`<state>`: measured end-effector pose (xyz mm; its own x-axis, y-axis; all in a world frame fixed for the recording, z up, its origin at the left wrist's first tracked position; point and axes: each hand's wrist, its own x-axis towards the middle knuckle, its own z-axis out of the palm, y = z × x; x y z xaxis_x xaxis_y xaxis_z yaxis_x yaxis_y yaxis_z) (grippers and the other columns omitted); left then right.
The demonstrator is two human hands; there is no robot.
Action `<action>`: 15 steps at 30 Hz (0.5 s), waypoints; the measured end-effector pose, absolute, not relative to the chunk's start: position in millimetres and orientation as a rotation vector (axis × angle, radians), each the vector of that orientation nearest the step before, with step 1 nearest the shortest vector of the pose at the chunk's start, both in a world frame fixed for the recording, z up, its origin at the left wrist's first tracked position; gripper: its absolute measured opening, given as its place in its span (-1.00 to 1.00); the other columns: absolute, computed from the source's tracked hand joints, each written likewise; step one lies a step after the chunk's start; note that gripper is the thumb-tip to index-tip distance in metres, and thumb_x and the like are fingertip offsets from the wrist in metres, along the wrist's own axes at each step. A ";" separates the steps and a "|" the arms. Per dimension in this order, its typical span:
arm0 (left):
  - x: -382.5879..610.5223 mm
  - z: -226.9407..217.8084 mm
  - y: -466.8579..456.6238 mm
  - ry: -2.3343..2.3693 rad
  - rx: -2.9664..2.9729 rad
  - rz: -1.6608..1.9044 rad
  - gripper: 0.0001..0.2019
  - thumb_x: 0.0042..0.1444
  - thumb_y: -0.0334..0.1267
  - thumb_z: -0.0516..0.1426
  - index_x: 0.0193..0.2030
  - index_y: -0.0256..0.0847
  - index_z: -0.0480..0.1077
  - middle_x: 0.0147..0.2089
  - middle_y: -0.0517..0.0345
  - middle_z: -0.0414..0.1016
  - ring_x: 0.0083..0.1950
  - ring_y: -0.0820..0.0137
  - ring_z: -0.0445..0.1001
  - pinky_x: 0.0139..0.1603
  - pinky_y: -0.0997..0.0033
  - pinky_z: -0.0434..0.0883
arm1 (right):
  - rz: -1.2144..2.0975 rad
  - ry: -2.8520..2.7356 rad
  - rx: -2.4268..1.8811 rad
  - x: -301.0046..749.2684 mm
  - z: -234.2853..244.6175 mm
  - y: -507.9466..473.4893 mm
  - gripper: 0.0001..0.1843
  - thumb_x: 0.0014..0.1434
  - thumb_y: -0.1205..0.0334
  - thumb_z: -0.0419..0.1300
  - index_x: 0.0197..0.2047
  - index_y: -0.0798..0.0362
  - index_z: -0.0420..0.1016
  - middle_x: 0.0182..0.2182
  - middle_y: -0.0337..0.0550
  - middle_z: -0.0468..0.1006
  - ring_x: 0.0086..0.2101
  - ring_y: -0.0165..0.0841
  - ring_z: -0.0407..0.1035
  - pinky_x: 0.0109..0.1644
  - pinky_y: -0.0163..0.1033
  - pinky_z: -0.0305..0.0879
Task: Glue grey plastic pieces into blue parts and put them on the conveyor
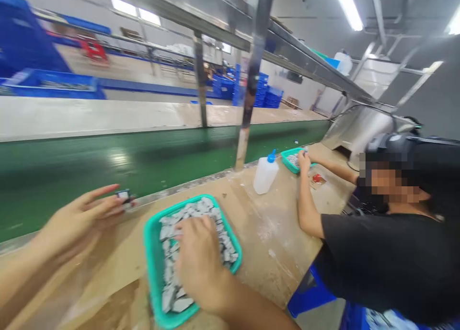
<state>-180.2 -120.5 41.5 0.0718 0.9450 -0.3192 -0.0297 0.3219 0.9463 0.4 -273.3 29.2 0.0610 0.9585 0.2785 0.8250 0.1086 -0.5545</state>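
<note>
Worn wooden workbench directly below the camera, green conveyor belt along its far edge. On the bench, a teal tray heaped with grey pieces. Right hand curled and pressed into the heap, any grip hidden. Left hand beside the tray, pinching a blurred small dark object.

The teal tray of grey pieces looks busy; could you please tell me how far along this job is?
Done: I can't see any finished pieces set apart. In hand: the left hand holds a small part above the bench, and the right hand is in the teal tray. Left: the tray holds many grey pieces.
</note>
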 end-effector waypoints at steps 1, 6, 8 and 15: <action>-184.5 50.7 -142.3 1.253 0.861 1.002 -0.66 0.24 -0.58 0.04 0.10 -0.23 0.34 -0.34 0.28 0.58 -0.26 0.58 0.55 -0.21 0.69 0.49 | 0.334 -1.696 -1.676 -2.5 25.8 -273.4 -0.72 0.16 0.53 0.10 -0.09 0.08 0.46 -0.18 -0.07 0.57 -0.09 -0.23 0.41 0.03 -0.13 0.37; -214.5 43.0 -217.7 1.096 0.420 1.133 -0.80 0.19 -0.62 0.02 -0.26 -0.40 0.45 -0.30 0.01 0.58 -0.28 0.41 0.59 -0.20 0.57 0.55 | 1.027 -1.226 -1.215 -13.2 19.6 -278.1 -0.67 0.19 0.08 0.23 -0.04 0.06 0.52 -0.25 -0.07 0.60 -0.40 -0.29 0.52 -0.35 -0.21 0.49; -232.3 26.5 -235.1 1.058 0.387 1.198 -0.83 0.15 -0.63 0.07 -0.31 -0.39 0.45 -0.29 -0.01 0.57 -0.25 0.39 0.59 -0.18 0.55 0.56 | 1.238 -1.177 -1.063 -14.5 22.2 -282.8 -0.53 0.10 -0.09 0.30 -0.05 0.08 0.54 -0.24 -0.04 0.60 -0.41 -0.28 0.54 -0.36 -0.19 0.51; -260.8 6.6 -276.8 0.837 0.220 1.237 -0.87 0.10 -0.60 0.19 -0.26 -0.36 0.45 -0.40 0.16 0.44 -0.48 0.61 0.42 -0.41 0.73 0.45 | 1.528 -1.258 -1.013 -39.8 21.0 -315.1 -0.52 0.05 -0.18 0.33 -0.20 0.08 0.56 -0.35 -0.08 0.55 -0.37 -0.25 0.55 -0.25 -0.15 0.54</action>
<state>-260.8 -276.8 6.6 0.0808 0.8939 -0.4410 -0.7422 0.3493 0.5720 -39.8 -315.1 21.0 -0.2737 0.9603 -0.0540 -0.1314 -0.0929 -0.9870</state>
